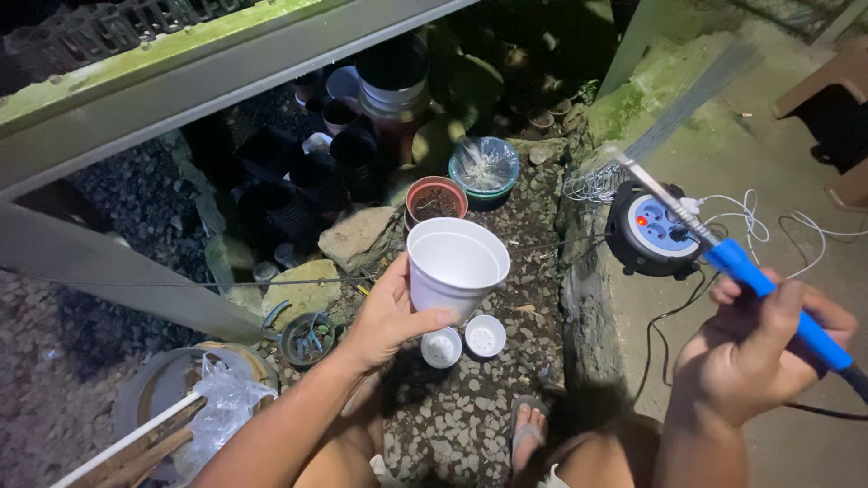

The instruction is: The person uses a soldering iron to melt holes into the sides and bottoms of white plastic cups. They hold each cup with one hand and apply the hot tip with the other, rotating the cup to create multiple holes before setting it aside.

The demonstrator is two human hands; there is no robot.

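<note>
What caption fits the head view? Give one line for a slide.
Left hand holds a white foam cup over gravel while right hand grips a blue-handled soldering tool beside a cable reel.

Harsh headlamp glare, dark surroundings

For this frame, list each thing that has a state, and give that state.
White foam cup: upright, empty, held by left hand.
Soldering iron: blue handle gripped in right hand, tip raised.
Extension cord reel: red light lit, white plug inserted.
Two small white cups: upside down on the gravel.
Terracotta pot: upright, filled with soil.
Teal bowl: holds crumpled clear plastic.
</note>
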